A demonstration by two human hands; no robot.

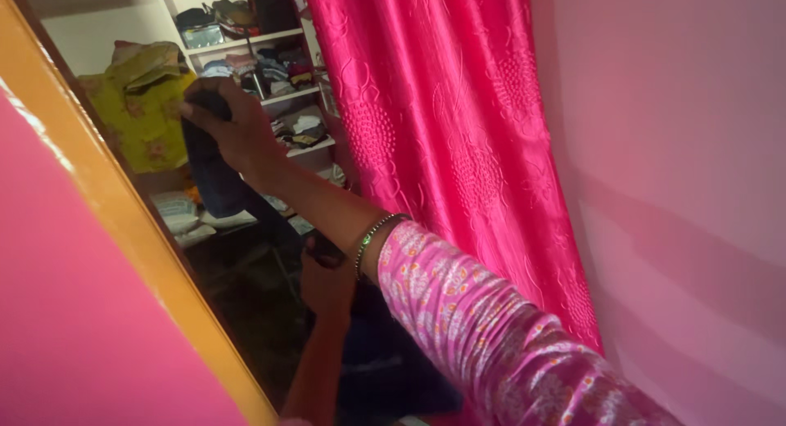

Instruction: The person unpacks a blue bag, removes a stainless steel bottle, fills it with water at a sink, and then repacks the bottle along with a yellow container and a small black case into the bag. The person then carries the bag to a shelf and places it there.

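My right hand (233,131) was stretched out ahead of me, fingers wrapped around a dark blue cloth (211,168) that hung down in front of the shelves (282,94) of folded clothes. My left hand (327,283) was lower, beneath my right forearm, gripping something dark; what it was, I couldn't tell. A pink curtain (442,139) hung just right of my arm.
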